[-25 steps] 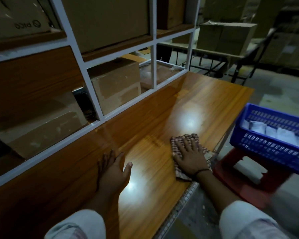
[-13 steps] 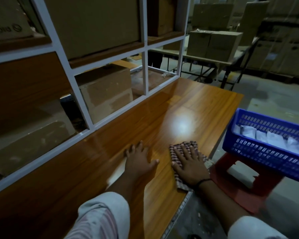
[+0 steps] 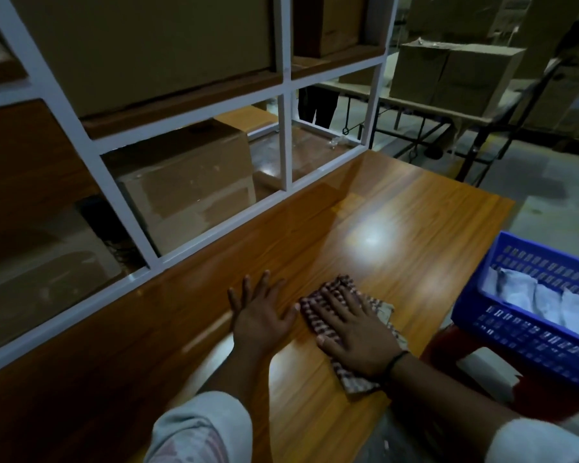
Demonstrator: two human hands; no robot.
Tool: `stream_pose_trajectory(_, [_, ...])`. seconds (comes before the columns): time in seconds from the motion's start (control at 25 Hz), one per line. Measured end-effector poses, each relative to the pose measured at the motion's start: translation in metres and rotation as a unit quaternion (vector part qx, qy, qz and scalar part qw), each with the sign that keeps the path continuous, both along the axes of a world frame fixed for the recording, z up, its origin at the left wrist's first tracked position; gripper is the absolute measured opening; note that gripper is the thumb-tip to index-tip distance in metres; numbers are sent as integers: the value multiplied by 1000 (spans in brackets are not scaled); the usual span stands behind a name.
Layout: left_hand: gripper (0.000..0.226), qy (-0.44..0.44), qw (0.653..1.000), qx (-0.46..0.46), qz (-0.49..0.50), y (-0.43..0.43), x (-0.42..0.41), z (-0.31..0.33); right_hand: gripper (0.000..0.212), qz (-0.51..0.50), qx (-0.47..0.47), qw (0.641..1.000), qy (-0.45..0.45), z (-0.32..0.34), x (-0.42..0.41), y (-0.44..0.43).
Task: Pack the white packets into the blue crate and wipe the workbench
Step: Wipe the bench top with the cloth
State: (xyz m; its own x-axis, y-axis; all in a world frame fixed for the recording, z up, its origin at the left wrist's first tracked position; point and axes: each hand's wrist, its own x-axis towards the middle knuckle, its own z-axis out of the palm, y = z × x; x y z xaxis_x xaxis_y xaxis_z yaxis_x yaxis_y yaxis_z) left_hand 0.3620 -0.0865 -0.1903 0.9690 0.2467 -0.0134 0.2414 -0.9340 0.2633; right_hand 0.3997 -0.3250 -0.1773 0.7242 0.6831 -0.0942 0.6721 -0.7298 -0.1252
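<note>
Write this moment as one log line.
stage: wiping; right hand: flat on checked cloth; left hand: flat on workbench; white packets: in blue crate

The room was dim, with brown cartons stacked well back into the gloom. A white metal frame [image 3: 284, 145] divided the shelving into bays. A large cardboard box [image 3: 147, 45] filled an upper bay on a wooden shelf board [image 3: 181, 105], and a taped box [image 3: 188, 182] sat in a lower one. Beyond, a long table [image 3: 415, 106] on dark metal legs carried more cartons [image 3: 448, 75]. The floor [image 3: 549, 202] was grey and scuffed. A red stool [image 3: 443, 344] stood at the right.
</note>
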Motion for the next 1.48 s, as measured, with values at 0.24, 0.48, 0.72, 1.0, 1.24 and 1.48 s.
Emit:
stream_pose_trajectory(0.24, [73, -12, 1000, 0, 13, -1, 2, 3, 73, -199, -7, 980, 0, -1, 133, -6])
stream_pose_trajectory(0.48, [74, -7, 1000, 13, 21, -2, 2, 6, 83, 66, -7, 998, 10, -2, 123, 76])
stream_pose_trajectory(0.72, [72, -14, 1000, 10, 20, -2, 4, 8, 74, -99, 35, 994, 13, -6, 201, 120])
stream_pose_trajectory(1.0, [75, 10, 999, 3, 33, -3, 7, 9, 71, 95, 34, 994, 28, -5, 191, 221])
stream_pose_trajectory(1.24, [72, 28, 999, 2, 35, -2, 7, 10, 69, 49, 58, 997, -5, -8, 249, 180])
stream_pose_trajectory(1.48, [73, 31, 999, -5, 34, -4, 6, 11, 72, -119, 11, 993, 5, 3, 268, 74])
